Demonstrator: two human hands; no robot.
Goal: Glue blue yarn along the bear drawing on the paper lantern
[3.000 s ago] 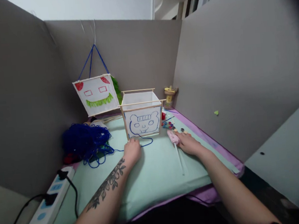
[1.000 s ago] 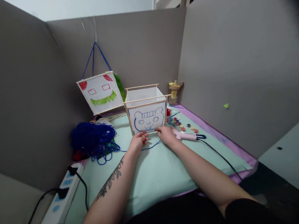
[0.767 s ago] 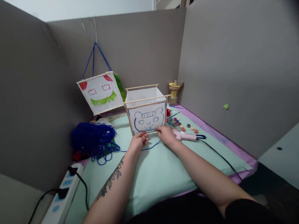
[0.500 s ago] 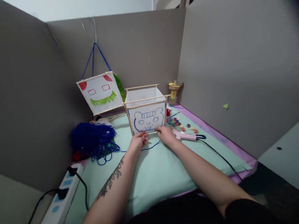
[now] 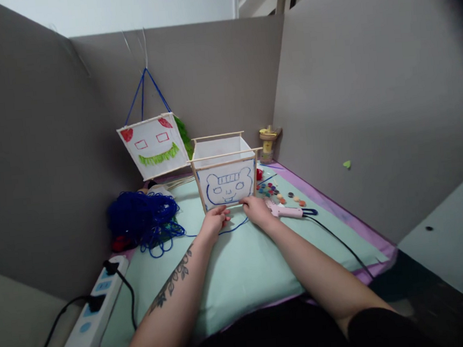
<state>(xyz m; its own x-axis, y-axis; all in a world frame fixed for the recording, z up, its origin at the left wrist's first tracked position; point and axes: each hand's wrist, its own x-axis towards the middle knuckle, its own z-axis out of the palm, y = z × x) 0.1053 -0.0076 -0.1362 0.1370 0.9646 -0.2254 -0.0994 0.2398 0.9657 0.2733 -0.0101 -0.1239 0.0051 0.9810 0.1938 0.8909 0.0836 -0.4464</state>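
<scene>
A white paper box lantern [image 5: 227, 183] with a wooden stick frame stands on the pale green mat [image 5: 240, 270]. A bear face is outlined on its front in blue yarn. My left hand [image 5: 215, 220] rests at the lower front edge, fingers curled, pinching the blue yarn strand [image 5: 236, 228] that trails over the mat. My right hand [image 5: 257, 210] presses its closed fingers to the lantern's bottom edge on the right. A pink glue gun [image 5: 286, 211] lies on the mat just right of my right hand.
A second lantern [image 5: 153, 146] with a red and green face hangs by blue strings at the back. A heap of blue yarn [image 5: 140, 215] lies to the left, a power strip [image 5: 94, 309] nearer me. Coloured buttons [image 5: 276, 193] and a small bottle [image 5: 267, 145] sit at the back right. Grey partitions enclose the desk.
Three seconds ago my right hand held the glue gun on the mat; it now lies beside it, released. Both hands moved up to the lantern's lower edge and have stayed there.
</scene>
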